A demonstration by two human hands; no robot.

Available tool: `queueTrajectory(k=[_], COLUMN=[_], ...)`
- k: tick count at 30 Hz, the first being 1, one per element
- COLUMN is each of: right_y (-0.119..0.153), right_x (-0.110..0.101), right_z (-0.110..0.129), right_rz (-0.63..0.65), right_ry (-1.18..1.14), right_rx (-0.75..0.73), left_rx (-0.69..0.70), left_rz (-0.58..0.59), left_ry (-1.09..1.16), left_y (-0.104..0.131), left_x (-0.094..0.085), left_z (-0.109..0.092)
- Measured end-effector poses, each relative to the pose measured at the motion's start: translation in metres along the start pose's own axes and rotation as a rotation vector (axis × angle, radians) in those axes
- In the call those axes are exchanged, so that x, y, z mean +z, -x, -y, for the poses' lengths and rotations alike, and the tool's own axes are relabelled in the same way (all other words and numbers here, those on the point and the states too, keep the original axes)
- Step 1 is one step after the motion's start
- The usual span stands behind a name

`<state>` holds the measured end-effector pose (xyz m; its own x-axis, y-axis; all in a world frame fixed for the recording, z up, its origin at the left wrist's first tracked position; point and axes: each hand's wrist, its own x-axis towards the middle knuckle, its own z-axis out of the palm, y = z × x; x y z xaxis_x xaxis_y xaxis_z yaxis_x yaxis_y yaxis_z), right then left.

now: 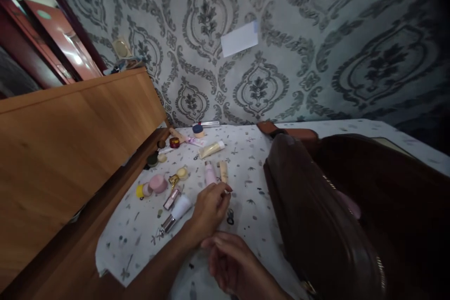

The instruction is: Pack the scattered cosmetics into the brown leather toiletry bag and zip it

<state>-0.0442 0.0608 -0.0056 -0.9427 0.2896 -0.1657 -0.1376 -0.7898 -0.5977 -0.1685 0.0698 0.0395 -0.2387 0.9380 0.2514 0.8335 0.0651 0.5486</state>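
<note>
My left hand [211,206] is over the patterned white cloth [249,206], its fingers curled near the lower end of a beige tube [223,172] and a pink tube [210,173]. Whether it grips anything cannot be made out. My right hand [230,262] is lower, by the left wrist, with fingers bent and apart and nothing visible in it. A white bottle with a silver cap [177,212] lies left of my left hand. Beside it are a small pink bottle [171,198] and a gold-necked bottle [181,174]. A black ring-like item [230,217] lies right of my left hand.
An open dark brown bag [302,197] fills the right side. Farther left sit a pink jar [158,183], a yellow-capped jar [140,191] and a dark red jar [174,142]. A cream tube [211,149] lies toward the patterned wall. A wooden panel [77,140] bounds the left.
</note>
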Motion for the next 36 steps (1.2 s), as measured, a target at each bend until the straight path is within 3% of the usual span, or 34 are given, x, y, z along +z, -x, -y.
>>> queueTrajectory(k=[6,12,17,23,27,30,33,36], right_y=[0.003,0.005,0.006,0.011,0.011,0.011,0.011,0.01], right_x=[0.004,0.005,0.006,0.014,0.014,0.013,0.013,0.014], right_z=[0.011,0.017,0.018,0.024,0.025,0.025,0.025,0.024], right_rz=[-0.062,-0.131,-0.139,-0.189,-0.188,-0.189,-0.181,-0.178], right_ry=[-0.036,-0.068,-0.067,-0.058,-0.046,-0.046,-0.037,-0.009], right_rx=[-0.013,-0.01,-0.005,0.017,-0.002,0.009,0.01,-0.037], left_rx=[0.046,-0.113,-0.258,-0.347,-0.368,-0.384,-0.428,-0.514], left_rz=[0.096,0.109,0.111,0.13,0.108,0.028,-0.036,-0.014], left_ry=[-0.381,-0.628,-0.664,-0.545,-0.414,-0.189,0.288,0.853], left_y=[0.003,0.032,0.063,0.069,0.066,0.062,0.056,0.048], left_x=[-0.03,-0.054,-0.057,-0.064,-0.069,-0.07,-0.069,-0.067], left_z=[-0.006,0.012,0.032,0.031,0.035,0.042,0.045,0.037])
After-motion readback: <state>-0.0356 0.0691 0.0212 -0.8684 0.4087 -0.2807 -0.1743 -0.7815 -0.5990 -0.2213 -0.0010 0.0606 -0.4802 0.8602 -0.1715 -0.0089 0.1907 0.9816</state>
